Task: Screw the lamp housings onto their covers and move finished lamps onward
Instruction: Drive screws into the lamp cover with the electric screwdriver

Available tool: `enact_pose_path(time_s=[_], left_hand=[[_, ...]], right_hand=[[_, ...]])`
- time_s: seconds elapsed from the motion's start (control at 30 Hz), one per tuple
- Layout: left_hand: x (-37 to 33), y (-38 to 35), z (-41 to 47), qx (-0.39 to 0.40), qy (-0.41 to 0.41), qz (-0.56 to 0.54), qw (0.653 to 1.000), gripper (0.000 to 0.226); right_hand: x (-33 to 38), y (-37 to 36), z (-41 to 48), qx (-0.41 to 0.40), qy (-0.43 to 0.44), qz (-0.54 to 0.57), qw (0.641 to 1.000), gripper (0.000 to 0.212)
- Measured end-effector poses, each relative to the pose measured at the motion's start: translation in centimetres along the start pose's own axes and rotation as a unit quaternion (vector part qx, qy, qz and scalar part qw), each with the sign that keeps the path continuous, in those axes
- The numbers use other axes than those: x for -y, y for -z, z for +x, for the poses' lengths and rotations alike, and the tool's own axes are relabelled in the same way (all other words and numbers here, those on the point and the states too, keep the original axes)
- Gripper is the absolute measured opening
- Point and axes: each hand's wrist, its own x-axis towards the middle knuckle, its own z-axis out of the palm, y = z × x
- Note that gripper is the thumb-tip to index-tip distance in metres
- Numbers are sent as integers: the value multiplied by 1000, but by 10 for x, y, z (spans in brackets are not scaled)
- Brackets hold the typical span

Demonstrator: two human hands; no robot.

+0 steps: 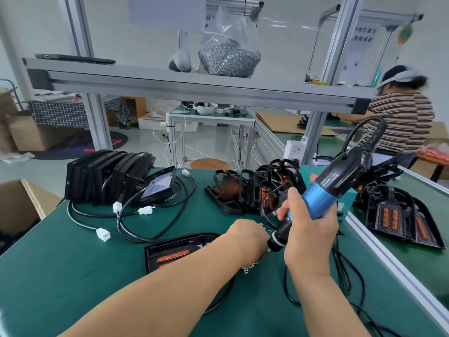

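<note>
Lying flat, the black lamp cover shows an orange lens.

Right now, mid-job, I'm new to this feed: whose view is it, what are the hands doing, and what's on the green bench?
This is one view, from a camera worn on the person's head, looking down at two bare hands; there is no robot. The right hand grips a blue-and-black corded electric screwdriver, tip pointing down. The left hand reaches among small loose silver screws, its fingers hidden. Under its forearm lies a black lamp cover with orange lenses. On the green bench mat also stand a row of black cabled housings and a pile of black covers.
</note>
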Motion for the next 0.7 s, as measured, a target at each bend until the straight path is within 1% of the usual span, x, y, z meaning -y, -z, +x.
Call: enact_pose_path(time_s=[0.07, 0.13, 0.17, 0.23, 0.27, 0.3, 0.33, 0.37, 0.4, 0.47, 0.5, 0.53, 0.57, 0.6, 0.63, 0.67, 0.7], left_hand=[[5, -4, -3, -56, -1, -27, 998, 14], [11, -7, -8, -118, 40, -115, 986, 17], [14, -7, -11, -132, 72, -165, 975, 19], [19, -6, -21, -137, 143, -276, 941, 18], [22, -6, -26, -138, 176, -349, 910, 16], [23, -4, -32, -139, 202, -433, 867, 14], [26, -1, -37, -139, 224, -519, 813, 13], [28, 1, -42, -134, 246, -603, 747, 12], [30, 3, -46, -125, 263, -685, 668, 11], [31, 4, -54, -104, 257, -818, 505, 9], [30, 4, -57, -100, 241, -862, 435, 8], [30, 4, -61, -93, 227, -894, 375, 10], [30, 4, -64, -79, 216, -918, 323, 13], [29, 3, -66, -62, 209, -935, 280, 16], [29, 4, -68, -44, 204, -947, 245, 18], [28, 5, -70, -30, 200, -955, 218, 19], [28, 6, -71, -20, 197, -960, 199, 20]], right_hand=[[3, -1, 1, 3, 2, 6, 1000, 34], [5, -2, 3, 5, 3, 13, 1000, 36], [5, -2, 3, 5, 3, 18, 1000, 36], [6, -3, 4, 2, 1, 27, 1000, 37], [7, -4, 5, -1, 1, 32, 999, 37], [7, -5, 5, -6, 3, 35, 999, 35], [8, -7, 6, -13, 5, 39, 999, 32], [8, -9, 7, -21, 8, 46, 999, 27], [9, -11, 8, -32, 11, 56, 998, 25], [14, -17, 11, -52, 20, 86, 995, 35], [17, -20, 12, -59, 26, 103, 993, 41], [21, -24, 13, -62, 35, 118, 991, 44], [24, -27, 14, -61, 46, 128, 989, 44], [27, -31, 14, -59, 56, 135, 987, 42], [30, -35, 15, -57, 64, 139, 987, 40], [32, -38, 15, -53, 66, 144, 986, 38], [32, -42, 16, -49, 65, 149, 985, 37]])
